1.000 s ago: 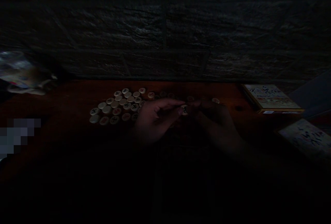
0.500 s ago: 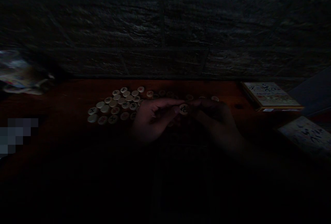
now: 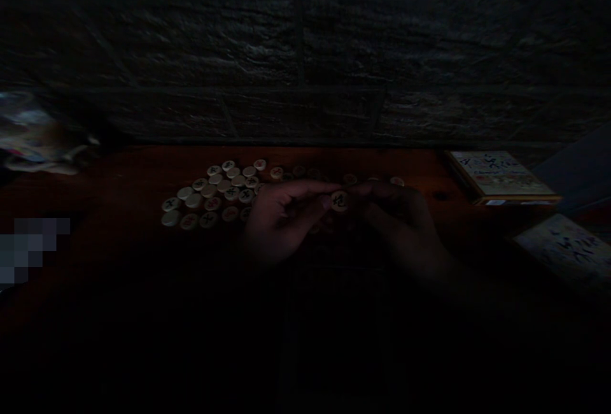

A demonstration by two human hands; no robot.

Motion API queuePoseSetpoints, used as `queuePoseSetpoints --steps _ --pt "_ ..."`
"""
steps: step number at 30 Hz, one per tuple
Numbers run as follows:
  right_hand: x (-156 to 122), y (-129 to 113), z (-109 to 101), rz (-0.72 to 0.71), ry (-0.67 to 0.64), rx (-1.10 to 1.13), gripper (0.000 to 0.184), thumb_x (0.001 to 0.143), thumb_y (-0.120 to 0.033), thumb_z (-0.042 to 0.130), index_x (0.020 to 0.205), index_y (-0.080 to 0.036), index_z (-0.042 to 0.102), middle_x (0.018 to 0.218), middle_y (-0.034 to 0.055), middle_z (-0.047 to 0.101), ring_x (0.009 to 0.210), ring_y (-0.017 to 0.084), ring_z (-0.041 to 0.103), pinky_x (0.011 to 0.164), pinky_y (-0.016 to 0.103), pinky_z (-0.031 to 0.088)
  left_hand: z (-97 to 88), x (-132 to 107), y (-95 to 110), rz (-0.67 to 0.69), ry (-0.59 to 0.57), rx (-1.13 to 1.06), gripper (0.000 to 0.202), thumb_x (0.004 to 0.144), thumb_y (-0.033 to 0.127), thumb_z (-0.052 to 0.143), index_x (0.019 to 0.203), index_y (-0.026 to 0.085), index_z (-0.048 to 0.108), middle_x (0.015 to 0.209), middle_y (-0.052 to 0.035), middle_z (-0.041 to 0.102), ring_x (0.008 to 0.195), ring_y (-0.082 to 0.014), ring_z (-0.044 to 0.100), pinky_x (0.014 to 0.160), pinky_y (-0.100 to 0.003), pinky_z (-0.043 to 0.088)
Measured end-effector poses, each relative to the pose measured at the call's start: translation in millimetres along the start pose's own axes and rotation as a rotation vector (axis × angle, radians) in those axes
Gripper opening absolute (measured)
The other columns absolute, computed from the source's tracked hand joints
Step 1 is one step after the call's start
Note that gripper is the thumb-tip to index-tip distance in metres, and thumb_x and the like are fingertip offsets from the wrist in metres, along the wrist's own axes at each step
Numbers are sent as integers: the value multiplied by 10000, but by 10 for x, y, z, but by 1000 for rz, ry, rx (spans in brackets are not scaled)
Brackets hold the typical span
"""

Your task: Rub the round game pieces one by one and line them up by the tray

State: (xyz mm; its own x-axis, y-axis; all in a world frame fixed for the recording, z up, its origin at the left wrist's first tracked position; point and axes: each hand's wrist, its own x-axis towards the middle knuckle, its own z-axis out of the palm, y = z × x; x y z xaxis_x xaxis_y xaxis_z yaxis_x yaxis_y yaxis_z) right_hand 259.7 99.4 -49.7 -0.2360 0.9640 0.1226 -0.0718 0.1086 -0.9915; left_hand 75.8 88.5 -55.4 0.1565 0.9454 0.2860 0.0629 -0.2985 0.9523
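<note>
A round Chinese chess piece (image 3: 338,201) with a dark character on its face is held up between my two hands. My left hand (image 3: 286,220) is closed, pinching the piece's left edge between thumb and fingers. On the other side, my right hand (image 3: 405,220) is curled, its fingertips at the piece's right edge and its thumb a little lower. Many more Chinese chess pieces (image 3: 209,191) lie on the wooden table to the left, some with red or dark characters up, some blank side up. Other pieces (image 3: 350,179) lie behind my hands, partly hidden.
The wooden table (image 3: 143,172) meets a dark stone wall (image 3: 296,51). A flat printed box (image 3: 501,175) lies at the right, and a second printed panel (image 3: 568,245) sits nearer. A crumpled plastic bag (image 3: 33,134) stands far left. The foreground is very dark.
My right thumb has shifted slightly right, away from the piece's edge. The held piece, my left hand and the pieces on the table stay almost the same.
</note>
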Motion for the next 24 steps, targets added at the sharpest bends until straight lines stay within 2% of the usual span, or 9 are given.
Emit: queuePoseSetpoints --steps 14,19,24 --pt "-3 -12 11 -43 -5 20 47 831 -271 831 820 -227 821 730 -21 734 638 77 649 602 167 504 -6 -10 -2 12 8 6 191 965 210 689 1125 167 785 1001 -59 833 771 -152 795 672 -213 647" --pt "-1 -6 3 -57 -14 1 104 839 -317 825 807 -220 806 718 -14 727 642 95 650 598 189 515 -11 -14 -3 15 -16 2 215 955 192 704 1156 184 779 1040 -53 831 857 -162 803 722 -212 647" --pt "-12 -31 16 -43 28 -48 162 840 -371 816 793 -217 793 729 -2 732 636 112 645 581 215 516 -9 -23 -10 2 -9 -5 218 943 221 722 1150 210 788 1045 -54 831 917 -209 806 781 -285 665"
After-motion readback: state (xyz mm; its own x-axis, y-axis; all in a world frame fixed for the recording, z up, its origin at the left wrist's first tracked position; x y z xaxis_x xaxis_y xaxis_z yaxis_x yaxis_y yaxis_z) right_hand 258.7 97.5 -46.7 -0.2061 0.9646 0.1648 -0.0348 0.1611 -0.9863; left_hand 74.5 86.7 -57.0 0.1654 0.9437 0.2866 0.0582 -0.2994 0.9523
